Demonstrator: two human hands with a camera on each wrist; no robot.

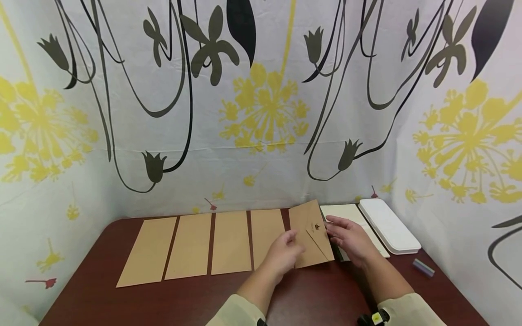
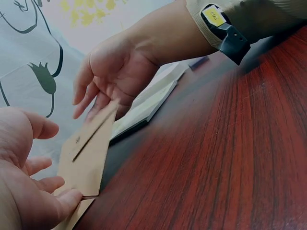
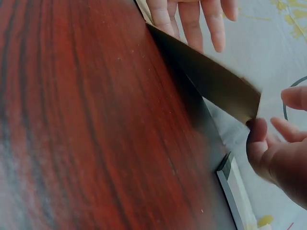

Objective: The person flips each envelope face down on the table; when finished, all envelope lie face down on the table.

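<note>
A brown paper envelope (image 1: pixel 311 240) with a pointed flap and a small dark crown print stands tilted, its right side raised off the table. My right hand (image 1: pixel 351 240) pinches it at the right edge; in the right wrist view that hand (image 3: pixel 285 153) is at a corner of the envelope (image 3: pixel 211 76), whose shaded underside shows. My left hand (image 1: pixel 281 254) is at the envelope's left part with fingers loosely spread. In the left wrist view a fingertip of the left hand (image 2: pixel 29 177) touches the envelope's (image 2: pixel 91 153) lower edge.
Several flat brown paper pieces, including one at the far left (image 1: pixel 147 253), lie in a row on the dark red wooden table (image 1: pixel 195 303). To the right are cream-coloured sheets (image 1: pixel 340 211), a long white case (image 1: pixel 389 224) and a small grey-purple block (image 1: pixel 423 267). Patterned cloth (image 1: pixel 261 172) hangs behind.
</note>
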